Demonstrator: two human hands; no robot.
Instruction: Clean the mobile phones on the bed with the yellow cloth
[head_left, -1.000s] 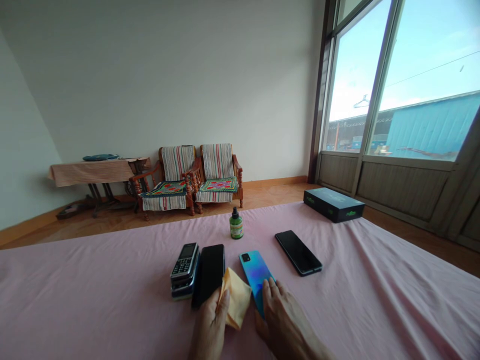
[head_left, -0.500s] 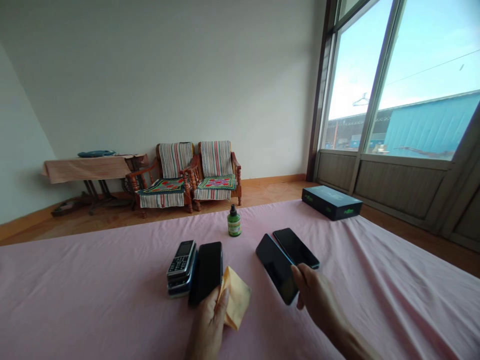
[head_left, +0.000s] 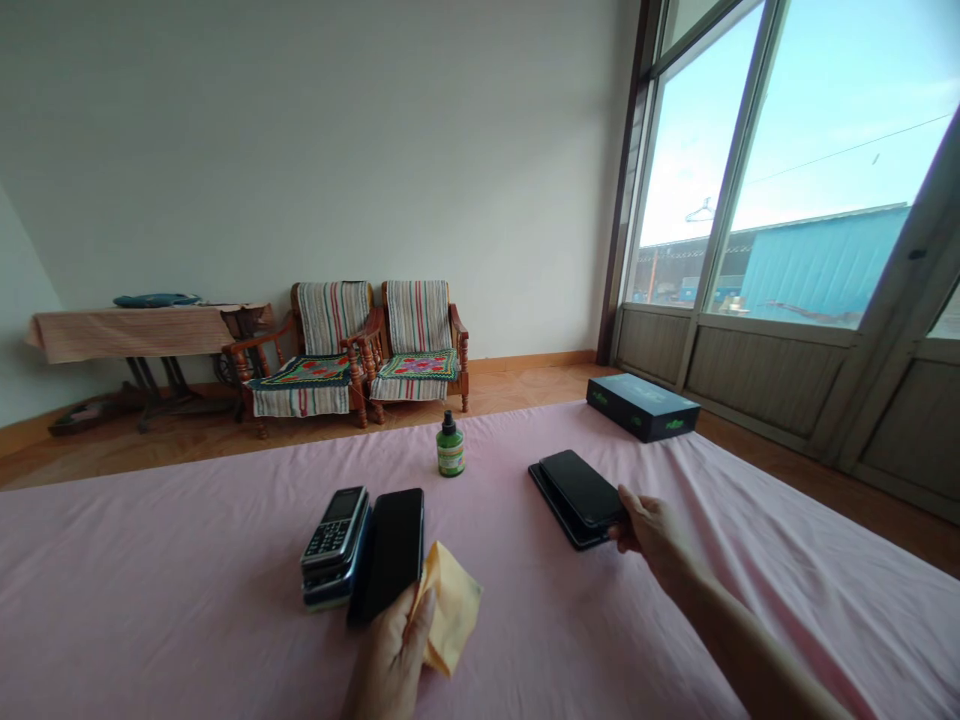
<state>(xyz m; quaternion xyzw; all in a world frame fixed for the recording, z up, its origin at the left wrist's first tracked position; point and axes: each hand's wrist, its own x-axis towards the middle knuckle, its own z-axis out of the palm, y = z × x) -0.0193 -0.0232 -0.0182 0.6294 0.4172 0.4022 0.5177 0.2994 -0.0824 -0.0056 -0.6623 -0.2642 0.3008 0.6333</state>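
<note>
My left hand (head_left: 386,660) is closed on a yellow cloth (head_left: 448,620) at the near edge of the pink-covered table (head_left: 187,560). Just beyond it lie a black smartphone (head_left: 390,550) and a small stack of keypad phones (head_left: 334,545). My right hand (head_left: 654,535) grips the near end of a dark smartphone (head_left: 581,488) that rests on top of another black phone (head_left: 559,505) at centre right. A small green spray bottle (head_left: 450,447) stands upright between the two groups.
A dark flat box (head_left: 642,406) with green print lies at the table's far right. Beyond the table stand two wooden armchairs (head_left: 352,355) and a side table (head_left: 127,335) against the wall. Large windows (head_left: 787,170) fill the right side.
My right hand picked up the blue-backed phone, turned it screen up and carried it right onto the other black phone. My left hand kept the cloth. The camera shifted right.
</note>
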